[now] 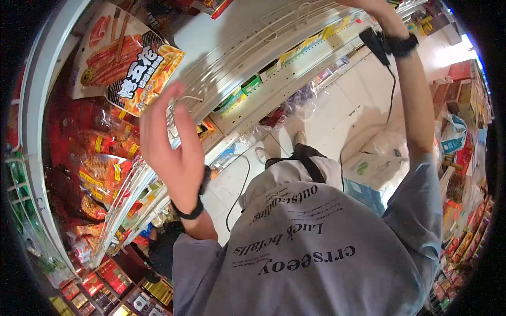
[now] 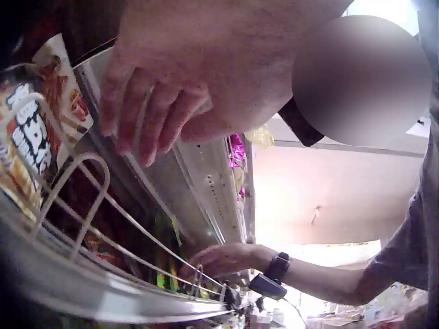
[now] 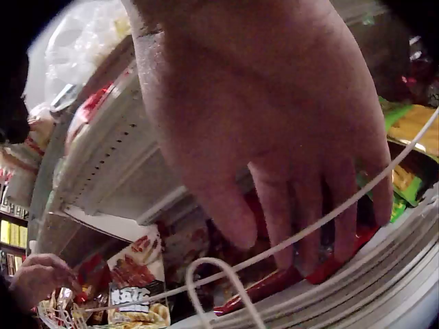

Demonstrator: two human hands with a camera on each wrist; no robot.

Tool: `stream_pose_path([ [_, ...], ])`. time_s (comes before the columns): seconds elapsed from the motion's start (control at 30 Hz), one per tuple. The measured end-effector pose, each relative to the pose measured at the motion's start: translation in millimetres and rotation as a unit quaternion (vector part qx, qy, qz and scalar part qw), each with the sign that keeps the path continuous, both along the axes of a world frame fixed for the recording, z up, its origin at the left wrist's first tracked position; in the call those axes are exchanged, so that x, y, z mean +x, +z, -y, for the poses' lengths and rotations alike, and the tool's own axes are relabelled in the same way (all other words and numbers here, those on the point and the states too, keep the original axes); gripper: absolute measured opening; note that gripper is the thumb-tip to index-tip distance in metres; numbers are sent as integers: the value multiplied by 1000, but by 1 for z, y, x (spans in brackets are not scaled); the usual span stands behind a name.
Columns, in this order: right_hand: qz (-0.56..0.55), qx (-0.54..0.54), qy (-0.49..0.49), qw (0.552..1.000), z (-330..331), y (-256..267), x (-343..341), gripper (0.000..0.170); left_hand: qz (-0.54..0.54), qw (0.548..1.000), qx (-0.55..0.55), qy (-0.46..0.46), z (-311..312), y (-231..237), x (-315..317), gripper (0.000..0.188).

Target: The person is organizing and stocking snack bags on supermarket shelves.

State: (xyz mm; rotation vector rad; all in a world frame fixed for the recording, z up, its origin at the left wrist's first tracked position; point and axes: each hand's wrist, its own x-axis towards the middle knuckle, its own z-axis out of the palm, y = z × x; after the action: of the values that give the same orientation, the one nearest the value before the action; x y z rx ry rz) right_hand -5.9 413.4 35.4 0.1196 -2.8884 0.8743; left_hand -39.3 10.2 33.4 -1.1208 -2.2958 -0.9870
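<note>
My left hand [image 1: 176, 152] is raised beside the front wire rail of the shelf, its fingers loosely extended and holding nothing. Just beyond its fingertips, a large snack bag [image 1: 129, 68] with meat strips and white lettering stands on the shelf. In the left wrist view the left hand [image 2: 154, 103] hangs with slightly bent fingers above the shelf. My right hand [image 3: 288, 151] reaches down behind the wire rail [image 3: 329, 223], fingers extended and thumb apart. Its fingertips are right at a red packet [image 3: 264, 291] lying along the shelf front. The head view cuts off most of this hand.
Red snack packs [image 1: 100, 174] fill the shelf at left. A cable [image 1: 247, 174] trails over the tiled floor [image 1: 337, 113]. Behind the person's right side stand a white box [image 1: 377, 171] and stacked goods [image 1: 461, 100]. Green-and-yellow packets [image 3: 411, 171] sit right of the right hand.
</note>
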Motion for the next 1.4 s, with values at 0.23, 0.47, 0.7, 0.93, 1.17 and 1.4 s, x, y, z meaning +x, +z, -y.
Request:
stream_pose_path([
  [0.23, 158, -37, 74, 984, -4, 11, -40, 31, 71, 984, -134, 96, -17, -28, -53, 36],
  [0.47, 122, 207, 111, 964, -16, -22, -67, 14, 164, 968, -142, 127, -6, -25, -46, 40],
  [0.7, -150, 122, 125, 973, -14, -25, -66, 12, 93, 975, -130, 152, -21, -27, -48, 36],
  [0.93, -203, 47, 78, 975, -7, -24, -53, 11, -10, 977, -102, 188, -23, -31, -40, 28],
  [1.17, -183, 11, 95, 979, -5, -4, -27, 12, -84, 982, -62, 160, -26, -33, -34, 25],
  [1.4, -176, 53, 42, 982, -2, -2, -16, 15, -79, 981, -34, 176, -29, -37, -32, 20],
])
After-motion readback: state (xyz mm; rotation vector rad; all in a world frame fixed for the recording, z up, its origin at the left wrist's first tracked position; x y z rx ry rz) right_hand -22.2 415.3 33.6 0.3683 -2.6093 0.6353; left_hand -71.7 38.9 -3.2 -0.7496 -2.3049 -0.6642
